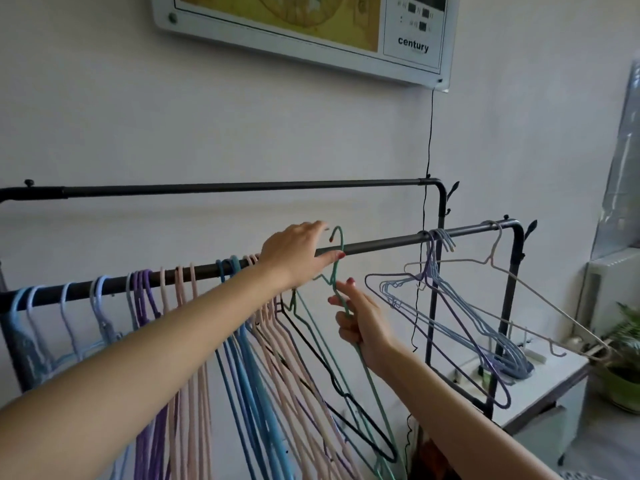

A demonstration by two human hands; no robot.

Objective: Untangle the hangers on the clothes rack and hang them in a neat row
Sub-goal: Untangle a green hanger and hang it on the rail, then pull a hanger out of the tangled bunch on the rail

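Note:
A black clothes rack has a near rail running from lower left up to the right. Blue, purple and pink hangers hang in a row along its left half. My right hand grips the neck of a green hanger, whose hook stands just above the rail. My left hand reaches over the rail and pinches that same green hanger near its hook. A black hanger hangs just left of it. On the right end a tangled bunch of lilac and blue hangers and a white hanger dangle.
A second, higher rail runs behind. A framed panel hangs on the wall above, with a thin black cord dropping past the rack. A white cabinet and a green plant stand at the right.

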